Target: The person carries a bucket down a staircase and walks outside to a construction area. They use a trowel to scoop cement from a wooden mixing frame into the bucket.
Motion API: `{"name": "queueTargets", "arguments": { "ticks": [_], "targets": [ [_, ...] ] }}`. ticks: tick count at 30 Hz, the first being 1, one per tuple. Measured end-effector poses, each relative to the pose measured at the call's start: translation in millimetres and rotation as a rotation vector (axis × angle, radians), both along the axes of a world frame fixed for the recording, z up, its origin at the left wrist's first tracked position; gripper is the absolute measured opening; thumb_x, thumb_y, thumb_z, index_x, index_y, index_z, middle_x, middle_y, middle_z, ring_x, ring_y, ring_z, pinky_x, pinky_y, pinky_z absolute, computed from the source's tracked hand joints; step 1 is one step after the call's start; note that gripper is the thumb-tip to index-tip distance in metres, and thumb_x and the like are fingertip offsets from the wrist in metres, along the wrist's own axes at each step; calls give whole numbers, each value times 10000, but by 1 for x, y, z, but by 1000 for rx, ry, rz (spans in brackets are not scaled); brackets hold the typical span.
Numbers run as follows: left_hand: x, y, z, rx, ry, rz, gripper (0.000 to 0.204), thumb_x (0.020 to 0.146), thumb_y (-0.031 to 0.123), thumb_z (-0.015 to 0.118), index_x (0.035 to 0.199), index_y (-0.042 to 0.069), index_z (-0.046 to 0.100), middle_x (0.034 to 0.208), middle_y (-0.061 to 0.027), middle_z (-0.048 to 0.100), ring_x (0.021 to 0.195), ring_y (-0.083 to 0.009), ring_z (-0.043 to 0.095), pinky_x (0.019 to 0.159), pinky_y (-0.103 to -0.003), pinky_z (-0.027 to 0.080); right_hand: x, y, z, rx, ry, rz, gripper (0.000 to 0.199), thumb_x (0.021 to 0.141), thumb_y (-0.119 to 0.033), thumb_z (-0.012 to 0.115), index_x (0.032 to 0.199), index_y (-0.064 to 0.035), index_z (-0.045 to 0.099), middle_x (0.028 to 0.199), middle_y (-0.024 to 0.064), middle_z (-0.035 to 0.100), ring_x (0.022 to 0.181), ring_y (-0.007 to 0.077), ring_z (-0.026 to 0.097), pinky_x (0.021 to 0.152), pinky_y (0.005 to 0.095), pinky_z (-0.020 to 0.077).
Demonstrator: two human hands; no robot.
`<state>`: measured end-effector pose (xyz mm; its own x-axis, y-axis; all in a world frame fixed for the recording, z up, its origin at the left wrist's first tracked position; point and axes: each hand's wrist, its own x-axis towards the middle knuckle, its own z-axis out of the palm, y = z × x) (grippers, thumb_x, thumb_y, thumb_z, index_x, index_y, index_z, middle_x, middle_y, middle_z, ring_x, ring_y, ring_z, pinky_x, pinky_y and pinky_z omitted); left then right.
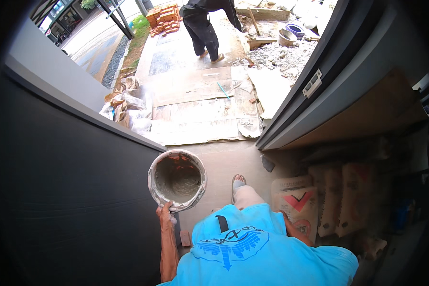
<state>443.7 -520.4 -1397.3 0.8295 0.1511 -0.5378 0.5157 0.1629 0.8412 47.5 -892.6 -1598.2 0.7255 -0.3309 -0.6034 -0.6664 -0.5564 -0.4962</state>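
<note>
A dim interior is framed by a dark wall panel (71,190) on the left and a grey door frame (291,107) on the right, with a brightly lit work area beyond the doorway. In front of the person, just beside the dark panel, a round bucket (152,181) is held, its mouth upward and its rim smeared; wet grey mortar (180,183) is contained in it. Whether the floor (214,162) is touched by the bucket cannot be told.

The near rim is clasped by the left hand (165,213), its grip closed on the edge. The right hand is hidden by the blue shirt (291,260), so the state of its grip cannot be told; only part of the right forearm (298,231) is shown.

A reddish block (185,238) is seen near the left forearm, and a sandalled foot (238,182) is placed right of the bucket. Paper cement sacks (295,205) are ranged along the right side, and a dark lump (267,163) is left by the door frame.

Outside, the ground is covered with worn sheets (190,114), on which a turquoise stick (223,91) is laid. Crumpled bags (128,107) are heaped at the left. Farther off, red bricks (163,21) are stacked near a co-worker in dark clothing (200,28), and rubble (291,64) is spread to the right.
</note>
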Motion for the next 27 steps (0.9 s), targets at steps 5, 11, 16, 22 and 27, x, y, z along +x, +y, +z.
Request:
{"name": "queueTargets", "arguments": {
  "ticks": [5, 11, 16, 22, 27],
  "targets": [
    [46, 8, 5, -39, 104, 86, 448, 683, -21, 624, 1121, -42, 531, 1020, -103, 615, 874, -218, 614, 781, -307, 495, 174, -56, 124, 60, -1, -317, 261, 669, -108, 524, 870, -43, 678, 652, 153, 625, 541, 233, 616, 543, 339, 507],
    [115, 6, 3, -149, 70, 61, 439, 692, -16, 623, 1118, -62, 525, 1010, -120, 607, 865, -230, 617, 746, -312, 519, 269, -80, 139, -46, -225, -340, 246, 659, -87, 499, 823, -59, 679, 605, 146, 616, 524, 257, 618, 587, 355, 517],
    [189, 9, -23, -100, 71, 31, 443, 689, -17, 618, 1119, -70, 522, 998, -114, 606, 876, -228, 615, 752, -310, 513, 283, -59, 121, -7, 3, -356, 228, 691, -106, 501, 821, -63, 683, 610, 143, 621, 518, 251, 618, 582, 356, 515],
    [275, -12, -7, -138, 98, -12, 444, 683, -17, 613, 1115, -73, 523, 991, -112, 607, 841, -222, 622, 681, -303, 518, 289, -13, 103, -83, 168, -257, 249, 687, -172, 555, 874, -77, 688, 787, 158, 659, 715, 302, 641, 697, 388, 512],
    [332, -23, -17, -131, 92, -32, 432, 696, -24, 603, 1115, -77, 514, 977, -127, 603, 811, -240, 634, 666, -328, 543, 316, -1, 73, -87, 178, -216, 275, 652, -213, 572, 857, -73, 690, 917, 175, 653, 872, 348, 607, 797, 399, 480]
  ]
}}
